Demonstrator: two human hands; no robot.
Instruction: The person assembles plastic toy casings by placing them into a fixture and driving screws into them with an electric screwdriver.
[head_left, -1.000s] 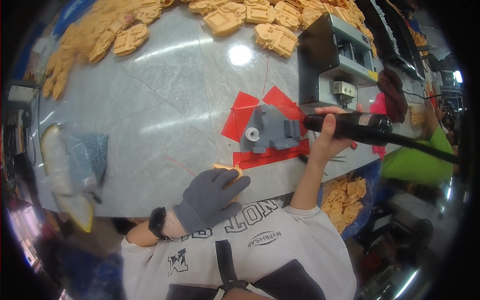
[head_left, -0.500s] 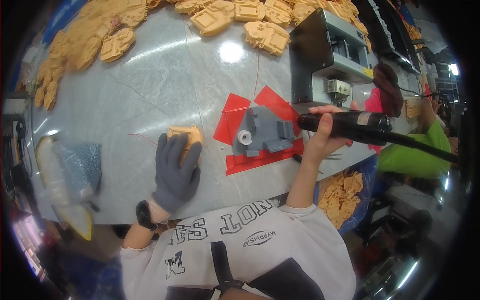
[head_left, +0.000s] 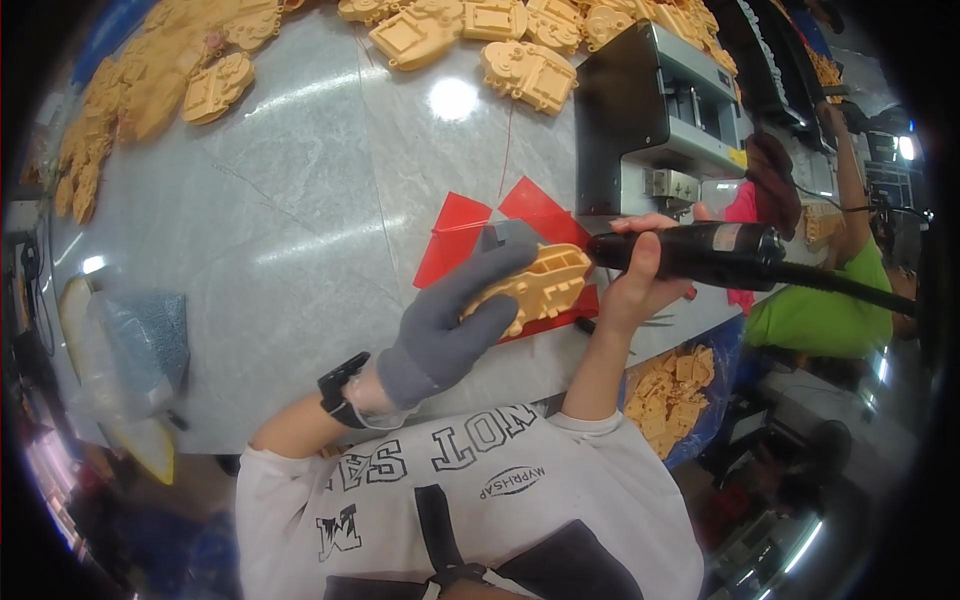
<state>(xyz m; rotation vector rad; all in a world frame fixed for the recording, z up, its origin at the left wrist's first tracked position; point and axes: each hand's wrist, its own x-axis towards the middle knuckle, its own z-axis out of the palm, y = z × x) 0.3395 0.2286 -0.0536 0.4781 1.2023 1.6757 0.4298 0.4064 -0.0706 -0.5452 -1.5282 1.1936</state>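
My left hand (head_left: 440,325), in a grey glove with a black watch at the wrist, grips an orange-yellow plastic housing (head_left: 550,290) between thumb and fingers. The housing is tilted, above a grey fixture (head_left: 507,233) that it and the glove mostly hide. Red sheets (head_left: 455,232) lie around the fixture on the table. My bare right hand (head_left: 638,290) is wrapped round a black electric screwdriver (head_left: 710,250), held sideways with its tip end toward the housing. Whether tip and housing touch, I cannot tell.
Many similar housings (head_left: 415,35) are heaped along the table's far edge and far left. A black and grey machine (head_left: 625,120) stands beyond the screwdriver. A bag of orange-yellow parts (head_left: 670,400) is at the near right. A blue-grey packet (head_left: 150,340) lies left. Another person's green clothing (head_left: 825,310) shows right.
My left hand has lifted the housing off the table and carried it right, over the grey fixture and close to the screwdriver. My right hand has hardly moved.
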